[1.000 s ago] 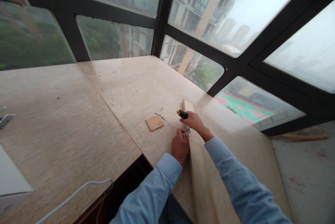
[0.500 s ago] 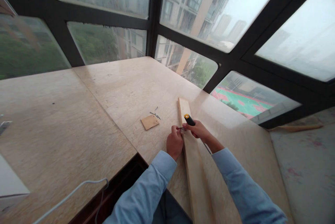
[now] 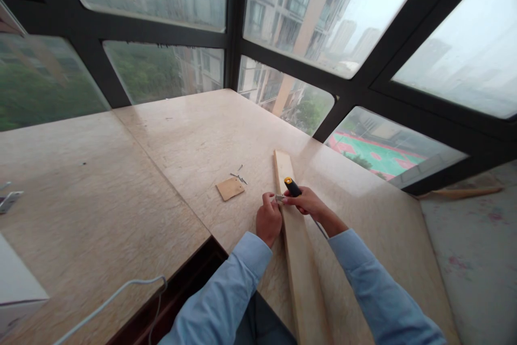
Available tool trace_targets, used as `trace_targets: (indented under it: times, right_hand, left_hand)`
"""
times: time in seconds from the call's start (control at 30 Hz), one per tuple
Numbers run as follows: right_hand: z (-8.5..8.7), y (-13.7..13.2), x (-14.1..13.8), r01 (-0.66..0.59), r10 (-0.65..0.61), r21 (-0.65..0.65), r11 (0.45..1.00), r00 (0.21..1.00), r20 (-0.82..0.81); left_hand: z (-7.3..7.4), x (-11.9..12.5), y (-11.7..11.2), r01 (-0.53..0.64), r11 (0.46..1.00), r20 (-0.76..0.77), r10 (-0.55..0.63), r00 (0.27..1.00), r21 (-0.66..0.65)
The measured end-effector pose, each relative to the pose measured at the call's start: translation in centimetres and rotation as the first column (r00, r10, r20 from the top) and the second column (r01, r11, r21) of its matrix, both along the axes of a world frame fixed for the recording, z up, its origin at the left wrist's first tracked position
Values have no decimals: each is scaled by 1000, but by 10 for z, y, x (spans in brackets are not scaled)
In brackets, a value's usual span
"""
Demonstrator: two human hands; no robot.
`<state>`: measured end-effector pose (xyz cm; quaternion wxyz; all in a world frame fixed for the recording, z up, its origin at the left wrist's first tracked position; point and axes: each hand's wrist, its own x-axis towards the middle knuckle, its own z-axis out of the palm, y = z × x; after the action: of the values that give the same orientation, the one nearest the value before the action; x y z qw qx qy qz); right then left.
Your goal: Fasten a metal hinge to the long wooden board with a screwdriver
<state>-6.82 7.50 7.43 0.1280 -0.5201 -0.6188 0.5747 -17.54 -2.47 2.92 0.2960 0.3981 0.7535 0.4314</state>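
Observation:
A long pale wooden board (image 3: 301,259) lies lengthwise on the countertop beneath my hands. My left hand (image 3: 269,219) is closed at the board's left edge, its fingertips pinching a small silvery metal piece (image 3: 279,198); its shape, perhaps a hinge, is partly covered by fingers. My right hand (image 3: 310,203) grips a screwdriver (image 3: 292,187) with a black and yellow handle. The handle points up and away, and the thin shaft comes out below the hand toward me. Right fingertips also touch the metal piece. Several screws (image 3: 240,178) lie beside a small thin wooden plate (image 3: 230,188) left of the board.
The stone-patterned countertop (image 3: 169,162) runs back to dark-framed windows (image 3: 234,22). At the left edge lie a metal hinge-like part (image 3: 11,202) and a white box (image 3: 18,275). A white cable (image 3: 117,287) crosses near a dark recess (image 3: 194,275) in front.
The metal piece has been turned between my fingertips, and its holes show less now. Both hands stay over the board, and the screwdriver remains in my right hand. The view has shifted slightly.

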Motion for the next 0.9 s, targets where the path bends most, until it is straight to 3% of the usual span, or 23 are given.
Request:
trace_targets:
  times: [0.2,0.4,0.63,0.9]
  right_hand:
    - [-3,-2,-1,53,-51,96,994,998,-20]
    - [9,1,-12,133,-125,186,973,991,-54]
    - [15,10,-77,-6,-46,310,951,986,160]
    - [1,24,-141,-109,53,210,972,965,255]
  left_hand:
    - [-3,0,-1,35,997,18,-37,999,69]
    - [-5,2,1,48,994,62,-54,997,98]
    - [-9,3,2,87,990,15,-89,996,115]
    - [-4,-1,1,142,990,-96,-139,986,19]
